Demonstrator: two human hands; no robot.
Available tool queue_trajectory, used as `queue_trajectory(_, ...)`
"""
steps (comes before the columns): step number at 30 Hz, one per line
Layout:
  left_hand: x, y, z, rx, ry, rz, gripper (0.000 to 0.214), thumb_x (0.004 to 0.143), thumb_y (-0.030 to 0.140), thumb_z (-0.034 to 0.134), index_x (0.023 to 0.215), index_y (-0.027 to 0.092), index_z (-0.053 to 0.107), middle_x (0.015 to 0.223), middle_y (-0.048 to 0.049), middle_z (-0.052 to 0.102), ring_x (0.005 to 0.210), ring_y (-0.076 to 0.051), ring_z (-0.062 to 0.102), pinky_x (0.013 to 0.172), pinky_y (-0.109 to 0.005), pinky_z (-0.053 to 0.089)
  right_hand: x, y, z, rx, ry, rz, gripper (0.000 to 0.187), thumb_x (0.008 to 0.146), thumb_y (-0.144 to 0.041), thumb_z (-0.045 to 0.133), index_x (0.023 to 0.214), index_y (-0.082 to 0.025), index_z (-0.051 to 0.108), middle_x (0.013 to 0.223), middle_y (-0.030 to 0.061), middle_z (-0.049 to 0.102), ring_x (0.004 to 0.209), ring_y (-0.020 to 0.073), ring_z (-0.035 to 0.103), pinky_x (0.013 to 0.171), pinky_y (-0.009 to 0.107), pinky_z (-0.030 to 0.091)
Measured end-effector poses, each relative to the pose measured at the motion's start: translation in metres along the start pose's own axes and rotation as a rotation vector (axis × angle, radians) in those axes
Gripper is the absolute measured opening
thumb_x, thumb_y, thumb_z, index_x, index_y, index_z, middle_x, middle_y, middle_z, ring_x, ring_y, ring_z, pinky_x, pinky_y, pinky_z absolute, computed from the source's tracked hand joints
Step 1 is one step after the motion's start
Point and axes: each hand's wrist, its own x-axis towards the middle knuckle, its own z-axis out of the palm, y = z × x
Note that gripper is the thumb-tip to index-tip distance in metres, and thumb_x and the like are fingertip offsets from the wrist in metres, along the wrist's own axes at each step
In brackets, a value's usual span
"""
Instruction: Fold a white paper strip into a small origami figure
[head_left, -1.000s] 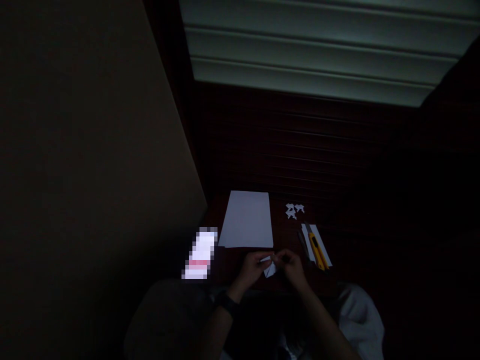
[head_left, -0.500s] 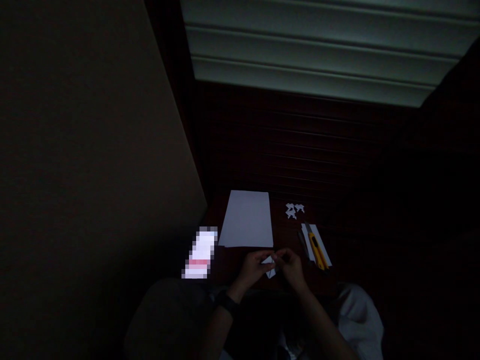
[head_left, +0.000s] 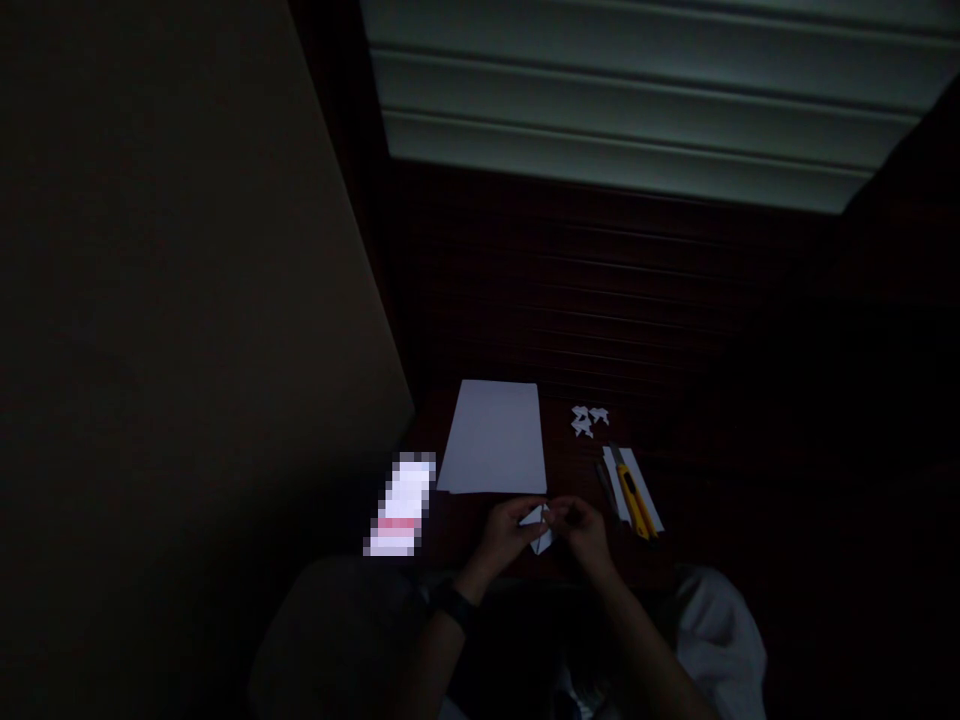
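Observation:
A small folded piece of white paper (head_left: 538, 530) is pinched between both my hands, low over a dark reddish table (head_left: 570, 470). My left hand (head_left: 504, 532), with a dark watch on its wrist, grips the paper's left side with closed fingers. From the right, my right hand (head_left: 586, 530) pinches the same piece. A white sheet of paper (head_left: 495, 438) lies flat just beyond my hands.
Small folded white paper shapes (head_left: 586, 419) lie at the far right of the table. A yellow utility knife (head_left: 634, 498) rests on a white paper strip to the right. A lit, blurred phone screen (head_left: 401, 506) is at the left. The room is dark.
My fingers have shifted slightly on the small paper, which has turned a little between them. Nothing else has moved.

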Motion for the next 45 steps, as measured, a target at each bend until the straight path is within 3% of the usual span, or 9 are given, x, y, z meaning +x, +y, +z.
queue_trajectory(6,0.000,-0.001,-0.002,0.069,0.059,-0.004,0.032,0.068,0.024,0.064,0.098,0.015,0.064,0.095,-0.0087,0.066,0.086,-0.021,0.060,0.076,-0.030,0.046,0.002,0.000,-0.001,-0.004,-0.014,0.021,0.027,0.063,-0.036,0.069,0.080,-0.017,0.060,0.068,0.0034,0.063,0.060,0.0170,0.057,0.054,0.026,0.044)
queue_trajectory(17,-0.002,-0.001,-0.002,0.049,0.045,-0.010,0.035,0.068,0.024,0.064,0.102,0.015,0.063,0.095,-0.0085,0.065,0.085,-0.020,0.059,0.075,-0.029,0.045,0.001,-0.004,-0.003,0.007,-0.053,0.037,0.024,0.063,-0.031,0.068,0.081,-0.017,0.060,0.068,0.0029,0.064,0.060,0.0169,0.057,0.055,0.026,0.044)
queue_trajectory(24,-0.002,0.003,-0.002,0.071,0.051,-0.017,0.033,0.071,0.034,0.061,0.096,0.014,0.064,0.083,-0.0066,0.066,0.072,-0.017,0.059,0.063,-0.025,0.044,0.003,-0.002,-0.003,-0.018,-0.026,0.006,0.020,0.060,-0.026,0.067,0.077,-0.018,0.060,0.068,0.0019,0.063,0.060,0.0164,0.056,0.055,0.026,0.043)
queue_trajectory(31,0.003,0.000,-0.001,0.221,0.050,0.055,0.026,0.075,0.038,0.055,0.073,0.014,0.065,0.070,-0.0038,0.064,0.067,-0.016,0.057,0.061,-0.023,0.041,0.005,-0.010,-0.010,-0.097,-0.158,0.016,0.015,0.058,-0.019,0.066,0.071,-0.018,0.058,0.065,-0.0005,0.060,0.059,0.0145,0.054,0.054,0.024,0.042)
queue_trajectory(35,0.002,-0.003,0.001,0.325,0.032,0.100,0.023,0.078,0.035,0.051,0.072,0.015,0.062,0.069,-0.0022,0.062,0.065,-0.014,0.054,0.058,-0.022,0.039,0.008,-0.011,-0.014,-0.105,-0.255,0.010,0.018,0.058,-0.017,0.067,0.073,-0.018,0.057,0.066,-0.0015,0.060,0.060,0.0136,0.054,0.055,0.023,0.042)
queue_trajectory(45,-0.003,-0.001,0.003,0.413,0.102,0.114,0.024,0.080,0.036,0.047,0.071,0.016,0.058,0.064,-0.0001,0.056,0.059,-0.012,0.048,0.053,-0.021,0.033,0.002,-0.018,-0.012,-0.138,-0.290,-0.019,0.026,0.059,-0.024,0.070,0.081,-0.019,0.056,0.076,0.0000,0.059,0.070,0.0154,0.054,0.060,0.025,0.043)
